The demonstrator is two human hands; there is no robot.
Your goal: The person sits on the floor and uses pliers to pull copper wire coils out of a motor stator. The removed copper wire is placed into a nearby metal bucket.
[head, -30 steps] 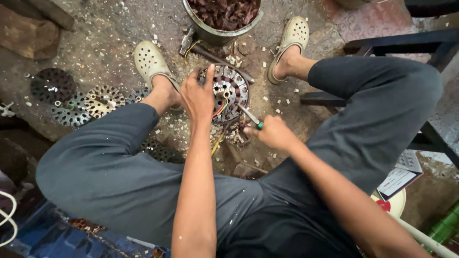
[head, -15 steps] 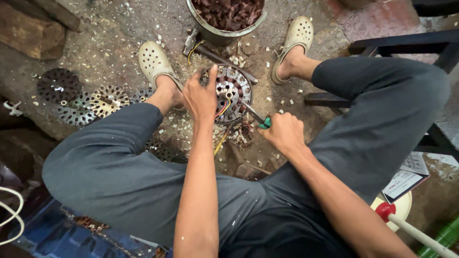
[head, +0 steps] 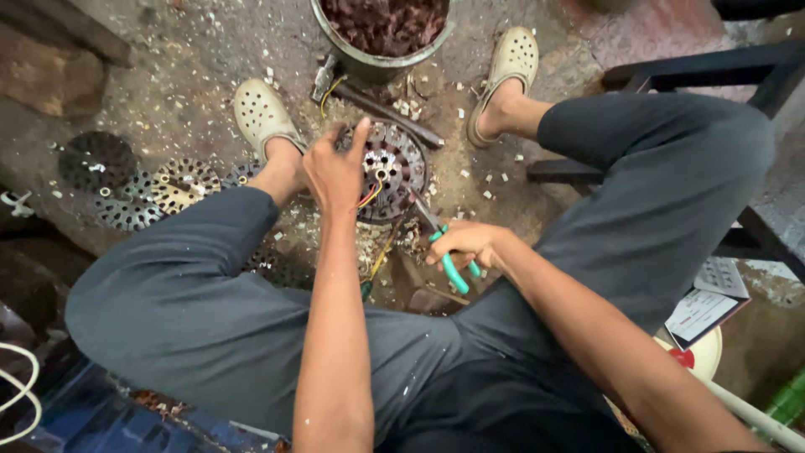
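While the pliers (head: pixel 444 252) lie slantwise, their long axis runs from the green handles near the person's lap up and to the left, jaws pointing at the round perforated motor core (head: pixel 390 168). That core sits on the ground between the two feet, with red and yellow wires (head: pixel 371 195) trailing from its middle. The right hand (head: pixel 470 245) is clamped around the green handles. The left hand (head: pixel 335 172) rests on the core's left rim, fingers spread and one raised. Beyond it a hammer (head: pixel 377 101) lies against a metal bucket (head: pixel 381 38) full of dark scrap. More perforated discs (head: pixel 138 189) lie to the left on the gritty concrete floor (head: pixel 184 59), strewn with pale chips. Compared with a second ago, the right hand has drawn back toward the body, and the handles show more plainly.
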